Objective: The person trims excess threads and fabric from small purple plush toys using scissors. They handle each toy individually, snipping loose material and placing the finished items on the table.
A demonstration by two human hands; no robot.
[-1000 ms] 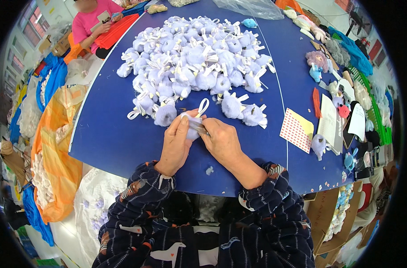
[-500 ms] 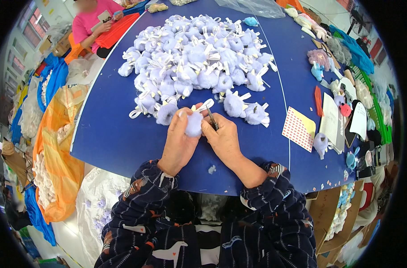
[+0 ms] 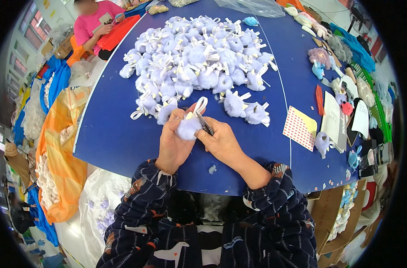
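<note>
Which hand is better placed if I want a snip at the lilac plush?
Probably the right hand: it grips the metal snips, blades angled toward the lilac plush. The left hand is occupied holding that plush.

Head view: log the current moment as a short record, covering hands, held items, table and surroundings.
Left hand: grips a fluffy lavender plush piece with a white loop
Right hand: holds a metal cutting tool, exact type unclear, against or very near the plush piece
Table: blue
Beyond hands: heap of similar pieces
Right side: sheet of red-marked stickers
Far left: person in pink by a red tray
</note>
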